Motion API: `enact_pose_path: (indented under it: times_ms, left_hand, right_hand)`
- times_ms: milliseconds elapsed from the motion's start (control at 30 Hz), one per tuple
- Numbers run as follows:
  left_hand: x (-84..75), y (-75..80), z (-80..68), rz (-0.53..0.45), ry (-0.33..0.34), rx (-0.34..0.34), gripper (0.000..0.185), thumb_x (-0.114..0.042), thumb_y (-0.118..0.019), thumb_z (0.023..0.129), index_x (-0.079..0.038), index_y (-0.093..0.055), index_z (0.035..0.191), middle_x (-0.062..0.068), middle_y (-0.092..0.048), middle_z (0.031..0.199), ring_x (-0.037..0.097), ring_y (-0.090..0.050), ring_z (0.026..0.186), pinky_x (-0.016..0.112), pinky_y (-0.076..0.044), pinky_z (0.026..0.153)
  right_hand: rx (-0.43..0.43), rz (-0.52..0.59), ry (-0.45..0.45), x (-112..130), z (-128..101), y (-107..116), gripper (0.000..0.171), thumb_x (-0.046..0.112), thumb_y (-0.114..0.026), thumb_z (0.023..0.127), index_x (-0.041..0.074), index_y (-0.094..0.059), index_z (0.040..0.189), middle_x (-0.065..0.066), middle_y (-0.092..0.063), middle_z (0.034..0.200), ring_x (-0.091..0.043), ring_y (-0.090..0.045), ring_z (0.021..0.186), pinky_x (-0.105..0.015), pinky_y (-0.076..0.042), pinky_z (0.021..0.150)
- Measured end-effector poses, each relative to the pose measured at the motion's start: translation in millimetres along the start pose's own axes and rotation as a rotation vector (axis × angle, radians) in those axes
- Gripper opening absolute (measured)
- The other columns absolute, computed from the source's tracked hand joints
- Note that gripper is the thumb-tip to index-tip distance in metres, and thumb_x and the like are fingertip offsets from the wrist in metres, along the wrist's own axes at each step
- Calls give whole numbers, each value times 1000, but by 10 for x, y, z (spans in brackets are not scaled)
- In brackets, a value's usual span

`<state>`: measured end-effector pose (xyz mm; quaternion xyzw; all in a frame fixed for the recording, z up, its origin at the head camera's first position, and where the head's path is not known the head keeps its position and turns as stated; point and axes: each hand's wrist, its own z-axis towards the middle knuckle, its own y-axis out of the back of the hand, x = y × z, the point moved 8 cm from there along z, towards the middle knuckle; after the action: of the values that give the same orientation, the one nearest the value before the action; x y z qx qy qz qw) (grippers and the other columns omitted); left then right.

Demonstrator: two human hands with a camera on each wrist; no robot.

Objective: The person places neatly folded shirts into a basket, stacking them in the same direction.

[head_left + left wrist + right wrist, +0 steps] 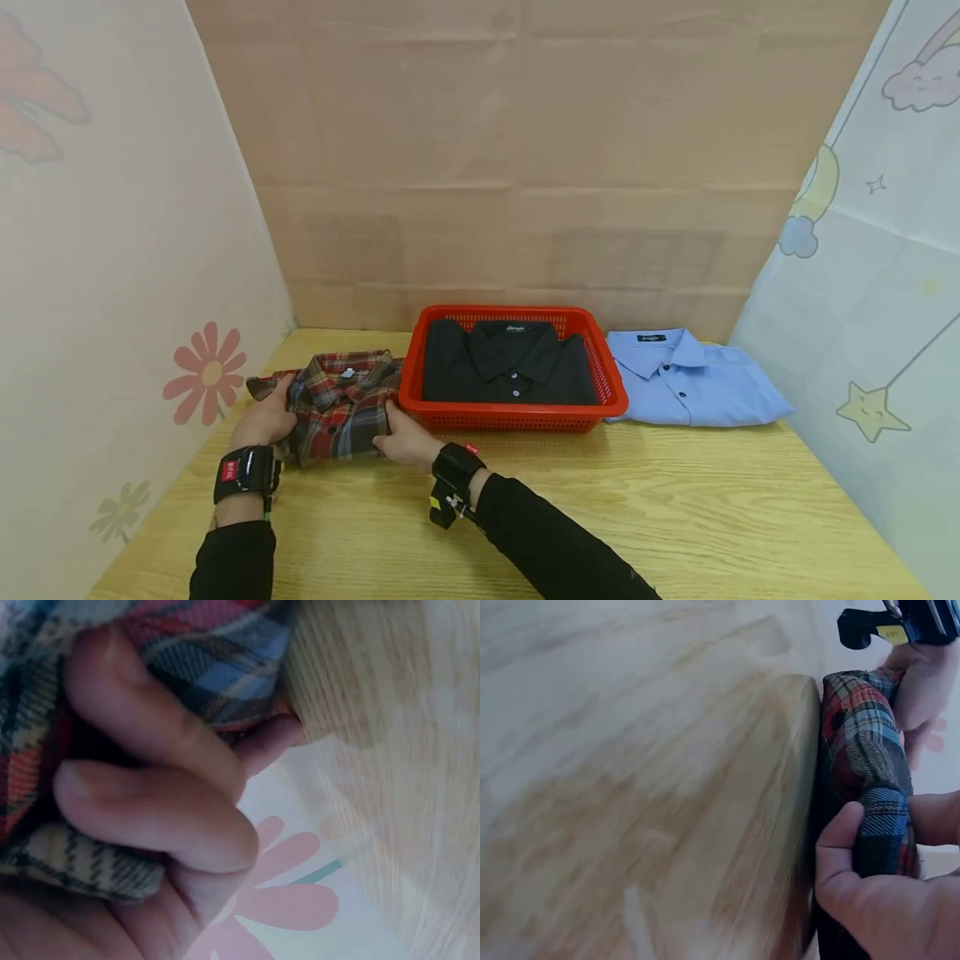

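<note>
The folded plaid shirt (341, 404) lies on the wooden counter (675, 500) at its left end, just beside the red basket (611, 392), and both hands have it — the left hand (262, 421) clamped on its left edge with fingers (150, 817) curled into the cloth, the right hand (405, 440) pinching its near right edge, thumb on top in the right wrist view. The shirt sits squarely between the two grips, collar pointing away from the person, so neither hand is nearer. The basket, holding a folded black shirt (508, 362), lies directly right of the bundle — a blue shirt (693, 379) rests beyond it.
</note>
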<state>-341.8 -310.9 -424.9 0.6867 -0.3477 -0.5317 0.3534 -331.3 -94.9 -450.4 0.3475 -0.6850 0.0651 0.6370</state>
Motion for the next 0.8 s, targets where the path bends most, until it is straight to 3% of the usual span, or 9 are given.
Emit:
enact_pose_path:
  times_ms: [67,133,233,567,800]
  left_hand:
    - [-30,-23,9,25,-18,18,62,-4,-38,84,-3,-20,143,39,-31,130,27,-49,55,36,-39,50]
    - [-40,-31,12,48,-34,24,55,-4,-38,84,-1,-32,139,38,-24,135,40,-55,79,45,-44,62]
    - [-23,-18,8,63,-34,10,49,-6,-38,85,3,-40,133,36,-27,134,54,-34,114,59,-37,80]
    - [5,118,-9,32,19,-98,49,-15,-38,89,13,-38,129,35,-40,126,49,-43,108,58,-39,77]
    - [-31,168,-40,19,46,-139,50,-14,-38,87,13,-37,130,35,-38,128,50,-40,111,59,-38,79]
  right_hand:
    - [24,8,41,53,-2,-35,68,13,-51,93,12,-8,146,-2,-10,150,-18,-13,136,-38,-25,104]
    - [31,5,81,113,-9,-56,67,12,-50,93,14,-9,146,0,-12,150,-18,-15,135,-38,-25,104]
    - [25,8,121,189,-17,-76,67,13,-50,93,18,-10,147,3,-14,150,-16,-16,135,-38,-25,104]
    - [4,27,211,353,-18,-66,66,12,-49,94,20,-9,147,7,-13,149,-11,-15,134,-35,-25,105]
    - [-18,-77,294,459,-24,-37,66,12,-49,94,24,-11,146,8,-17,148,-9,-18,133,-34,-25,105]
